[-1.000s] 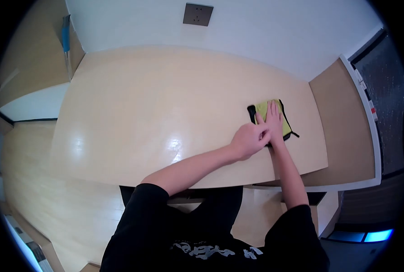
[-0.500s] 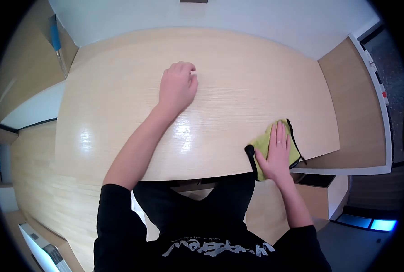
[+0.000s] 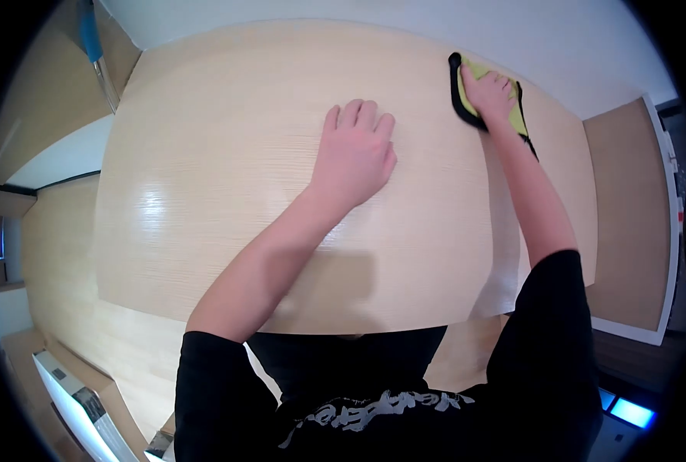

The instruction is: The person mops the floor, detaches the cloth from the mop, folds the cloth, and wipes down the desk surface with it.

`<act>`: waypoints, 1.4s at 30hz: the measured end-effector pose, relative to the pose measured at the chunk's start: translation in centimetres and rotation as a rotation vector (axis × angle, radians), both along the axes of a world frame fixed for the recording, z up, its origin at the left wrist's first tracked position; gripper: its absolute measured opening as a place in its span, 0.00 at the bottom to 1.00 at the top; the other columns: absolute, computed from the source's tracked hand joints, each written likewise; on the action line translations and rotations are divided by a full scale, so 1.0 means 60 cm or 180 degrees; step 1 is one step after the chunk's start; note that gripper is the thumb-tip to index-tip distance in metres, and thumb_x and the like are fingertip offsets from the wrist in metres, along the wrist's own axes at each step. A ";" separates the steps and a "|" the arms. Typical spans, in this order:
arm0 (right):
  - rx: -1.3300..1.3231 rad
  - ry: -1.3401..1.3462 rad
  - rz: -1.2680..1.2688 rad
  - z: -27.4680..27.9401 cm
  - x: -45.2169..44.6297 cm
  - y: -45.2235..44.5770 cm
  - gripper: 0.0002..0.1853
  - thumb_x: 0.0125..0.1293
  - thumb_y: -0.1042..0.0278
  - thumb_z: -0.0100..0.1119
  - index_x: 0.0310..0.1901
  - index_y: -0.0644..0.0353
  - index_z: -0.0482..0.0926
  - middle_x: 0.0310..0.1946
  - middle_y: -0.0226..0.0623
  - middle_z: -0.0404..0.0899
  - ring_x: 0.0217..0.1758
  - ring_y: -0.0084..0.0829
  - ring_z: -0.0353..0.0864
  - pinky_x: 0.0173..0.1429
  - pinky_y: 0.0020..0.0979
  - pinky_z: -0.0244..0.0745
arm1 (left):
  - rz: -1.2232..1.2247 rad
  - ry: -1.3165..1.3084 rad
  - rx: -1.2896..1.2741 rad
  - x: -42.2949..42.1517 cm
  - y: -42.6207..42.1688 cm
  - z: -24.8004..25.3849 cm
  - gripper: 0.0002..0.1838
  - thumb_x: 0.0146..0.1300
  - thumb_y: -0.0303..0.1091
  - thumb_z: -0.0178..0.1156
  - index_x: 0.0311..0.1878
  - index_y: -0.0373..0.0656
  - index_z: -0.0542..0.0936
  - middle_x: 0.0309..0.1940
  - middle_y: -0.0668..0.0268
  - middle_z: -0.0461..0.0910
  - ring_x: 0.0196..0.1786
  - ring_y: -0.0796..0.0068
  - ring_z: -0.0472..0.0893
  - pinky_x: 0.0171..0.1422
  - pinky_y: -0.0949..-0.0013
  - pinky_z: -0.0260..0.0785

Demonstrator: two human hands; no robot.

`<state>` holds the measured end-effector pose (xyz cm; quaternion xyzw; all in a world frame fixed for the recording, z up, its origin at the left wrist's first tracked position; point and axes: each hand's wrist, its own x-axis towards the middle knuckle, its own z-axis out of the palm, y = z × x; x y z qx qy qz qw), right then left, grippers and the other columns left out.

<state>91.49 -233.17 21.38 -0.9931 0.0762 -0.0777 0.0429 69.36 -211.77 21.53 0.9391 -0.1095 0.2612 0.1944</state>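
Loosely spread left hand [image 3: 355, 158] over desktop [image 3: 227, 100], right hand [image 3: 491, 95] on yellow-green cloth [image 3: 517, 120], grip unclear

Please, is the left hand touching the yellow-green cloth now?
Apart. The head view shows a wide stretch of tabletop between the left hand and the yellow-green cloth, which is under the right hand.

Home-type rm: desk [image 3: 227, 138], wd flr [image 3: 58, 254]
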 end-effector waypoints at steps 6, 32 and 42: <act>0.0128 0.0035 -0.0509 -0.002 0.099 0.025 0.56 0.56 0.25 0.39 0.69 0.74 0.52 0.70 0.60 0.52 0.76 0.51 0.46 0.75 0.54 0.37 | 0.0013 0.0011 -0.0022 0.007 -0.012 0.000 0.14 0.53 0.30 0.59 0.44 0.41 0.75 0.46 0.59 0.73 0.54 0.59 0.72 0.60 0.57 0.63; -0.0222 -0.0018 0.1542 0.033 -0.600 0.080 0.43 0.63 0.49 0.52 0.68 0.78 0.52 0.71 0.62 0.48 0.77 0.53 0.44 0.74 0.58 0.40 | -0.0190 -0.0229 -0.0292 0.037 0.039 -0.016 0.11 0.55 0.31 0.60 0.41 0.39 0.76 0.44 0.57 0.75 0.51 0.58 0.74 0.59 0.57 0.65; -0.0023 -0.0251 0.1232 0.003 -0.352 0.132 0.43 0.64 0.41 0.48 0.68 0.72 0.56 0.70 0.59 0.52 0.76 0.50 0.46 0.74 0.58 0.39 | -0.0173 0.0493 -0.2624 0.015 0.037 0.032 0.17 0.69 0.41 0.50 0.44 0.35 0.77 0.40 0.50 0.79 0.45 0.52 0.77 0.51 0.60 0.68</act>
